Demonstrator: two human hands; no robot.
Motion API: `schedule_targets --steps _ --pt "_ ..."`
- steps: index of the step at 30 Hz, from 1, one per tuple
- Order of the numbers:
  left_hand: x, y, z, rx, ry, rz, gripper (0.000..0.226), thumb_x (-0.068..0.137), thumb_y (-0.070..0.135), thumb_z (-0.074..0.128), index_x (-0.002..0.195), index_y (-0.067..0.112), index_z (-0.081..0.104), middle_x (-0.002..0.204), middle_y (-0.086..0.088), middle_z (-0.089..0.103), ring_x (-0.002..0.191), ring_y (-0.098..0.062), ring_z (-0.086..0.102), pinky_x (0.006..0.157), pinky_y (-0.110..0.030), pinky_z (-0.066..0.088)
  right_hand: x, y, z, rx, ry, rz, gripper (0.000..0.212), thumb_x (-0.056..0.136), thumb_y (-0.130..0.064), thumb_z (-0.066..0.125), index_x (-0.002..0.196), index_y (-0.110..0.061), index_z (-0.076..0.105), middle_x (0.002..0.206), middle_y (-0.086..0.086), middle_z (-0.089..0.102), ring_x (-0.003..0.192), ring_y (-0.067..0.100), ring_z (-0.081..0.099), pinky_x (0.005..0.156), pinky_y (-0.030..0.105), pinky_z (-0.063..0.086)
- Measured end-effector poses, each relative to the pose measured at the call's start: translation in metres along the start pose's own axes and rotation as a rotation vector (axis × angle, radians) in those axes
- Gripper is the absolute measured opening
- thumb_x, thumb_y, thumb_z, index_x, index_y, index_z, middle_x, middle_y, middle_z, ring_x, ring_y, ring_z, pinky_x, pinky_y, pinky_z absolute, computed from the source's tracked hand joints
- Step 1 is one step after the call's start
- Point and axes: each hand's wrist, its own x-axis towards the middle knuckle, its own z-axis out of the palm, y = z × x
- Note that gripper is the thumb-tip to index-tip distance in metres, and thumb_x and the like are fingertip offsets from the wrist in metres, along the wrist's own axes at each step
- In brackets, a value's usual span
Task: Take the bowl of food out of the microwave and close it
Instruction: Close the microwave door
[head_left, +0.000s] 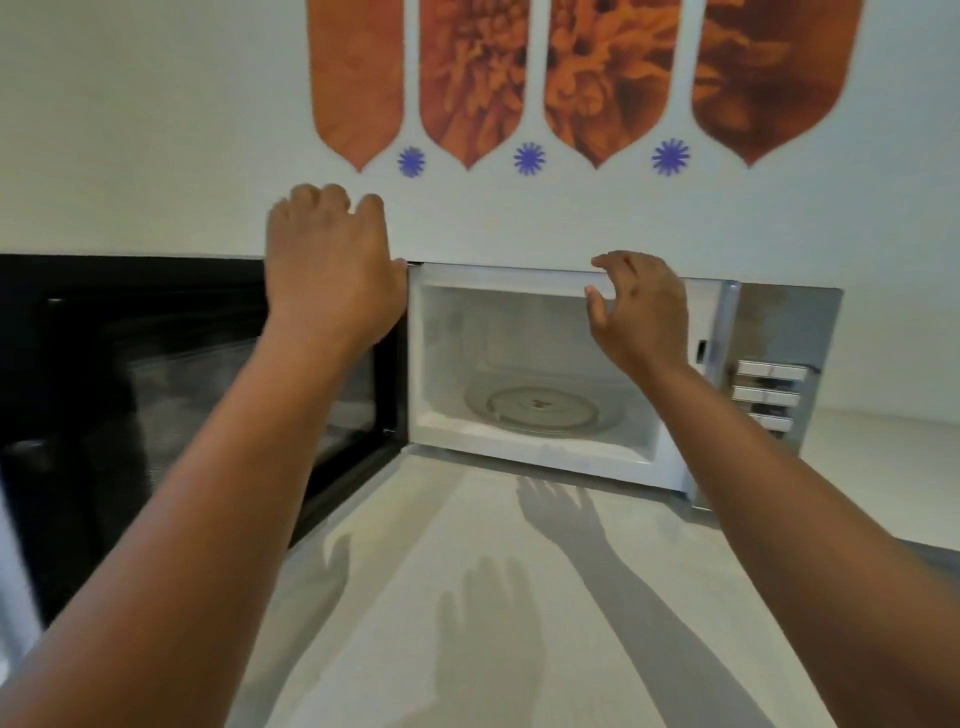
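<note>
Head view: microwave (540, 374) sits on the pale surface (467, 597) against the wall, door (156, 395) swung open to the left. Cavity shows only the glass turntable (540, 408); bowl of food not visible anywhere in frame.

My left hand (332, 270) is up at the door's top edge near the hinge side, fingers curled loosely, palm resting on or just over the edge; exact contact hard to tell. Holding nothing.

My right hand (641, 306) is in front of the cavity's upper frame, fingers spread and half curled, thumb apart from the rest, empty. Fingertips just beside the top frame; can't tell if touching.

Control panel with buttons (769, 389) to the right of the cavity. Orange wall decals (582, 78) above, arm shadows on the surface.
</note>
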Motion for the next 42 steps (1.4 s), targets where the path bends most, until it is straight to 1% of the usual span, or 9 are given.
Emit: schedule_targets --steps 3,6,13,19,23,27,31,36,42 --pt "-0.005 -0.03 -0.022 0.198 -0.065 -0.085 0.046 0.088 0.034 0.05 0.121 0.001 0.051 0.128 -0.026 0.052 0.125 -0.042 0.038 0.111 -0.055 0.017 0.017 0.003 0.009 -0.202 -0.169 -0.012 0.045 0.089 -0.026 0.049 0.131 -0.009 0.044 0.141 0.014 0.045 0.135 0.028 0.033 0.115 0.051 0.014" --pt "-0.011 -0.052 -0.039 0.361 -0.177 -0.183 0.045 0.09 0.042 0.044 0.113 0.004 0.056 0.12 -0.022 0.057 0.122 -0.04 0.043 0.111 -0.062 0.008 0.023 0.022 0.012 -0.374 -0.255 0.055 0.051 0.09 -0.032 0.046 0.133 -0.005 0.039 0.144 0.016 0.041 0.138 0.029 0.027 0.115 0.054 0.009" --pt "-0.012 -0.067 -0.056 0.445 -0.42 -0.31 0.048 0.093 0.045 0.037 0.117 0.007 0.055 0.125 -0.019 0.057 0.114 -0.039 0.052 0.097 -0.049 0.039 0.025 0.037 0.011 -0.414 -0.369 0.093 0.057 0.089 -0.037 0.048 0.131 -0.001 0.038 0.138 0.024 0.046 0.13 0.037 0.037 0.113 0.053 0.017" --pt "-0.012 -0.056 -0.071 0.445 -0.549 -0.197 0.033 0.094 0.028 0.04 0.112 0.008 0.057 0.121 -0.016 0.058 0.109 -0.035 0.054 0.079 -0.036 0.039 0.027 0.039 0.007 -0.446 -0.404 0.063 0.057 0.09 -0.037 0.047 0.133 -0.001 0.037 0.138 0.024 0.046 0.129 0.038 0.039 0.114 0.05 0.017" --pt "-0.009 -0.038 -0.087 0.391 -0.681 -0.096 0.035 0.097 0.023 0.036 0.121 0.001 0.051 0.134 -0.02 0.049 0.121 -0.036 0.046 0.095 -0.04 0.039 0.029 0.039 0.005 -0.452 -0.427 0.066 0.058 0.09 -0.038 0.046 0.135 -0.002 0.035 0.14 0.023 0.044 0.13 0.038 0.038 0.116 0.049 0.014" --pt "-0.01 -0.018 -0.105 0.342 -0.717 -0.018 0.023 0.098 0.02 0.033 0.099 0.005 0.051 0.131 -0.019 0.052 0.112 -0.032 0.048 0.09 -0.036 0.037 0.028 0.038 0.002 -0.46 -0.456 0.066 0.06 0.09 -0.039 0.046 0.137 -0.004 0.032 0.143 0.021 0.041 0.133 0.036 0.035 0.117 0.049 0.011" --pt "-0.009 -0.004 -0.117 0.246 -0.724 0.021 0.041 0.097 0.027 0.034 0.12 0.001 0.055 0.129 -0.017 0.057 0.117 -0.033 0.052 0.09 -0.035 0.038 0.03 0.041 0.0 -0.448 -0.502 0.056 0.06 0.091 -0.037 0.043 0.14 -0.007 0.026 0.148 0.017 0.035 0.137 0.034 0.03 0.117 0.05 0.007" --pt "-0.011 -0.002 -0.115 -0.11 -0.721 0.073 0.052 0.094 0.045 0.034 0.133 0.014 0.049 0.147 -0.002 0.043 0.134 -0.019 0.038 0.112 -0.032 0.023 0.036 0.052 -0.007 -0.352 -0.581 0.054 0.057 0.093 -0.029 0.038 0.143 -0.01 0.02 0.153 0.013 0.027 0.14 0.03 0.025 0.118 0.048 0.001" --pt "-0.02 0.02 -0.081 -0.424 -0.62 0.21 0.056 0.092 0.051 0.025 0.132 0.022 0.051 0.142 0.0 0.049 0.131 -0.016 0.042 0.109 -0.03 0.027 0.043 0.051 -0.023 -0.018 -0.543 0.101 0.048 0.096 -0.036 0.037 0.136 -0.008 0.04 0.147 0.016 0.039 0.136 0.033 0.033 0.114 0.043 0.019"
